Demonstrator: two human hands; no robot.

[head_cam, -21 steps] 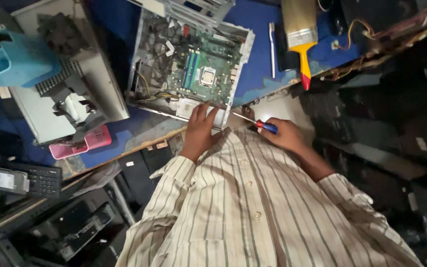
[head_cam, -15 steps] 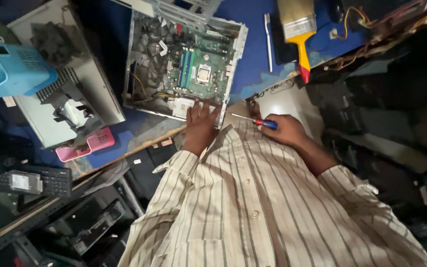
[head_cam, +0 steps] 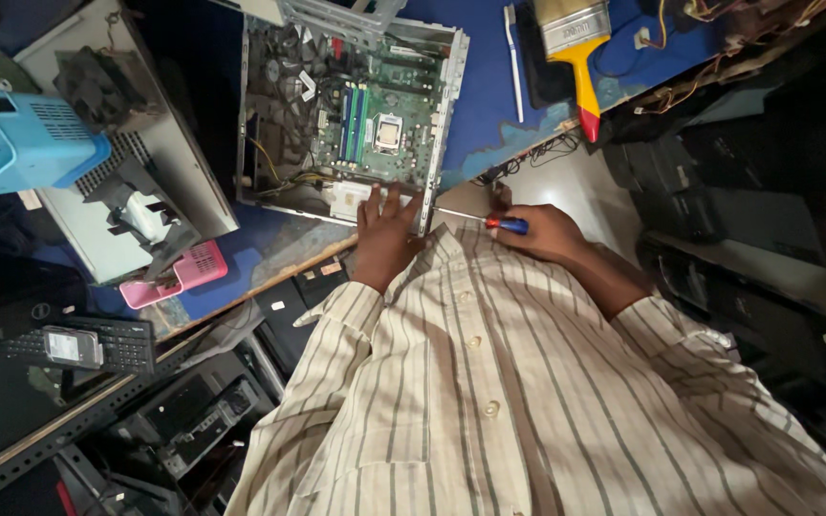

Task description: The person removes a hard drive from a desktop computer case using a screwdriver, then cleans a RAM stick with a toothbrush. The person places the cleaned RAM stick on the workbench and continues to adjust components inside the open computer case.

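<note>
Open computer case [head_cam: 346, 105]: lies flat on the blue desk [head_cam: 489, 115], side panel off, green motherboard [head_cam: 375, 124] exposed inside, its near edge just in front of the person's chest.

Left hand [head_cam: 384, 239]: fingers spread flat, resting on the case's near rim; grip holds nothing.

Right hand [head_cam: 542, 231]: grip closed around a screwdriver [head_cam: 489, 222] with red-and-blue handle; the thin shaft points left toward the case's near corner, tip just beside it.

Paintbrush [head_cam: 576, 48]: yellow handle, red end, lying on the desk right of the case, well apart from both hands.

White slim tool [head_cam: 513, 62]: lies between case and paintbrush.

Grey panel [head_cam: 117, 162]: left of the case, carrying black parts.

Blue plastic housing [head_cam: 26, 143]: far left, over the panel.

Pink item [head_cam: 179, 277]: at the desk's near edge.

Black keyboard [head_cam: 78, 344]: lower left, below the desk.
</note>
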